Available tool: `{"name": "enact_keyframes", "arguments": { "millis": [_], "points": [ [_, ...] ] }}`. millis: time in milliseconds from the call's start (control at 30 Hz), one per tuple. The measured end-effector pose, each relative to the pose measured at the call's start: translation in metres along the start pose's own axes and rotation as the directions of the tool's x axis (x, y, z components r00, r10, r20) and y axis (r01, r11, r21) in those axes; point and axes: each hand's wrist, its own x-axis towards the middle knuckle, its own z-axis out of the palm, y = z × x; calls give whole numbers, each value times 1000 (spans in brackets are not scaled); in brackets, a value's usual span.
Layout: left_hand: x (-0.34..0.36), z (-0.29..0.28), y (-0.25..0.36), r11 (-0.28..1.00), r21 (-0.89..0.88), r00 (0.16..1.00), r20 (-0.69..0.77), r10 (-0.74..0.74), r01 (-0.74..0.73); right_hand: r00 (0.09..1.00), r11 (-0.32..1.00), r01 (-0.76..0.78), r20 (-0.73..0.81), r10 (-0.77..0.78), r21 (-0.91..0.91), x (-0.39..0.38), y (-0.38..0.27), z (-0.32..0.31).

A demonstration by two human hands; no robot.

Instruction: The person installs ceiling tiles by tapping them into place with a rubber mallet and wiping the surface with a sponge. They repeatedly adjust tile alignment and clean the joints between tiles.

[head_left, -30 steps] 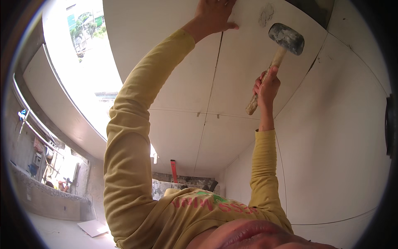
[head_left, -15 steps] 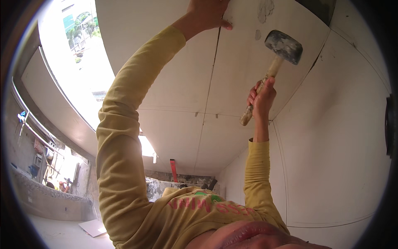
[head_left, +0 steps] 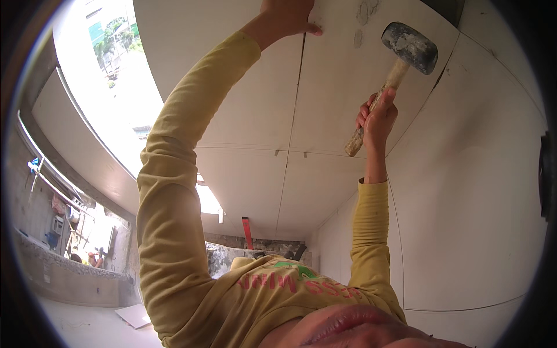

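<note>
My right hand (head_left: 378, 116) is wrapped around the worn wooden handle of a rubber mallet (head_left: 411, 46). The mallet's dark head is smeared with white and points up and to the right, in front of a large pale panel (head_left: 342, 87). At the top edge of the view, my left hand (head_left: 288, 16) lies against the panels beside a dark seam, thumb stretched out. Its fingertips are partly cut off by the frame. Whether the mallet touches the panel cannot be told.
Small clips (head_left: 305, 155) sit along a cross seam. Another pale panelled surface (head_left: 464, 191) stands at the right. A bright opening (head_left: 122, 81) shows greenery at the left. A red bar (head_left: 248, 233) stands farther back, and a loose white piece (head_left: 134, 316) lies lower left.
My right hand has moved up and to the right with the mallet. The left hand stays at nearly the same place on the panels.
</note>
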Motion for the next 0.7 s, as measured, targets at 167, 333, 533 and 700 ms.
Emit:
{"name": "enact_keyframes", "arguments": {
  "millis": [167, 333, 533, 700],
  "points": [
    [4, 6, -14, 1000, -19, 995, -97, 6, -8, 940, 939, 341, -37, -340, 39, -7, -66, 5],
    [13, 2, -12, 998, -54, 996, -83, 20, -24, 443, 386, 894, -317, -839, 226, 26, -88, 30],
    [10, -8, -9, 999, -39, 1000, -25, 18, -19, 991, 995, 88, 101, -92, 41, 58, -50, 27],
    [11, 9, -13, 999, -19, 984, -175, 28, -32, 857, 832, 514, -148, -493, 206, 48, -54, 43]
  ]
}}
